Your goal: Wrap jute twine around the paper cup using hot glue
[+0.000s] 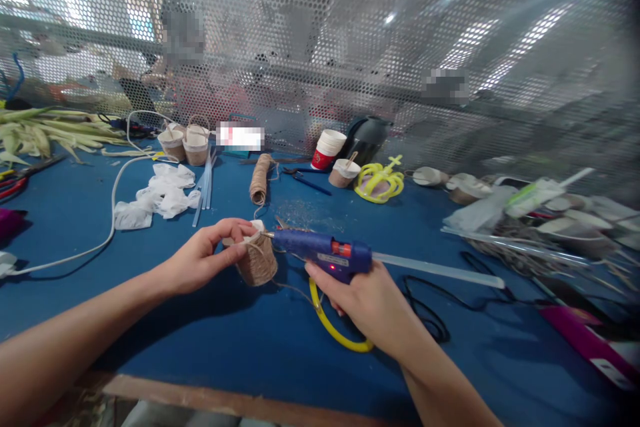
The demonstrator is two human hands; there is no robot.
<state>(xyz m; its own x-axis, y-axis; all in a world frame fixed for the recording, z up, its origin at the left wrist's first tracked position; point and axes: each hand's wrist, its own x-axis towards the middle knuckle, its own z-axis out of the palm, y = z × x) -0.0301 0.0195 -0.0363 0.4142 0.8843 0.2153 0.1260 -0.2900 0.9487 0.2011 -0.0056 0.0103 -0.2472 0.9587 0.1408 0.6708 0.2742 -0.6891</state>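
Observation:
My left hand (215, 253) pinches the upper rim of a small cup wrapped in brown twine (260, 263), holding it tilted above the blue table. In my right hand (355, 293) is a blue glue gun (325, 250) with a red light lit on its side. Its metal nozzle touches or nearly touches the twine near the cup's rim. A long translucent glue stick (440, 269) sticks out of the gun's back. Loose twine trails from the cup to the right, past a yellow ring-shaped handle (335, 330) partly under my right hand.
Behind the cup lies a twine spool (259, 179). Left stand wrapped cups (196, 147), crumpled white plastic (160, 197) and spare glue sticks (204, 187). A yellow crown-shaped frame (379, 183) and stacked paper cups (328, 148) sit at the back. Clutter and a black cord (425, 313) lie right.

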